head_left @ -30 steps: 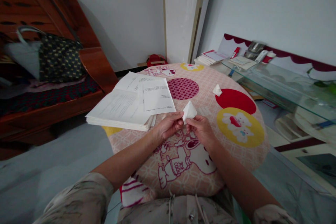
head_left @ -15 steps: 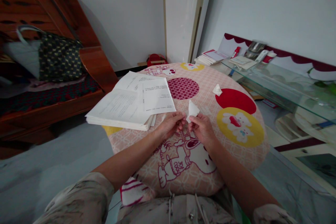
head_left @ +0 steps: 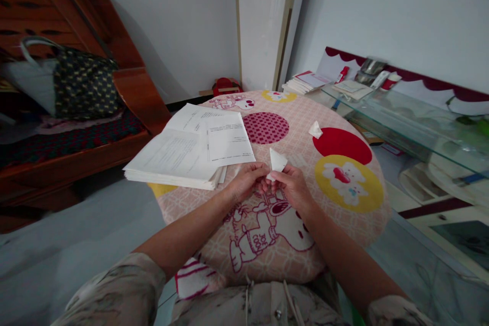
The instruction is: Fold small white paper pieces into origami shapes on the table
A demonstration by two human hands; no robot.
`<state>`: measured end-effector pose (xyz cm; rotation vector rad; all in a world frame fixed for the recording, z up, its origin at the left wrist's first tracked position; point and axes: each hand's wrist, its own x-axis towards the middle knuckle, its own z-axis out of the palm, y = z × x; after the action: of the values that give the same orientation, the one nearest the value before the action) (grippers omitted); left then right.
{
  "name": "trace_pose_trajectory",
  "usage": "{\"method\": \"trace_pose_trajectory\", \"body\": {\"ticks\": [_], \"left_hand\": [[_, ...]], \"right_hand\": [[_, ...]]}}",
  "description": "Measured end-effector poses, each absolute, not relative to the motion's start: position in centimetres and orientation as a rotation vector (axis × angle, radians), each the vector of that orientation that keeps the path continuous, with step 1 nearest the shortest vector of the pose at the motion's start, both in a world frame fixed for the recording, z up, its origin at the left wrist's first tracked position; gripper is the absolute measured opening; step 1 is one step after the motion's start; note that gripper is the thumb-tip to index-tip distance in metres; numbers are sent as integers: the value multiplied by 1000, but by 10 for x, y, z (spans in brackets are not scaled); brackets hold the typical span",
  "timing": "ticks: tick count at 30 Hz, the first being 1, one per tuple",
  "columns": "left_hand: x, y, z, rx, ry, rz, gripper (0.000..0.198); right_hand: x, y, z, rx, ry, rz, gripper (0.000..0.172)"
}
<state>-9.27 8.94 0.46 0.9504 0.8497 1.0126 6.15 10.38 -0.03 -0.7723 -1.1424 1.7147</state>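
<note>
A small piece of folded white paper (head_left: 278, 161) stands up between my hands above the round table, one corner pointing up and left. My right hand (head_left: 293, 185) pinches its lower part between thumb and fingers. The fingers of my left hand (head_left: 249, 180) are closed at the paper's lower left edge, thumb and forefinger pressed against it; its other fingers curl underneath, partly hidden. Another small folded white paper (head_left: 315, 130) lies farther off on the table, beside a red printed circle.
A thick stack of printed sheets (head_left: 175, 155) lies on the table's left side. The patterned tablecloth (head_left: 263, 244) reaches toward my lap. At right stands a glass shelf (head_left: 412, 122) with several items; at left, a wooden bench (head_left: 141, 97) carries a bag (head_left: 84, 84).
The folded paper has turned, its tip leaning more to the left. My hands have come closer together, and the left fingers now meet the paper's edge.
</note>
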Motion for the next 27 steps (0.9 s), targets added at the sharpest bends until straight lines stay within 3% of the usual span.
{"method": "trace_pose_trajectory", "body": {"ticks": [15,27], "left_hand": [[-89,86,8,1000,1024,1100,30],[-91,89,5,959,1017,1094,25]], "right_hand": [[58,100,-11,-1037,-1261,1370,27],[56,92,-1,-1083,-1399,1203,24]]}}
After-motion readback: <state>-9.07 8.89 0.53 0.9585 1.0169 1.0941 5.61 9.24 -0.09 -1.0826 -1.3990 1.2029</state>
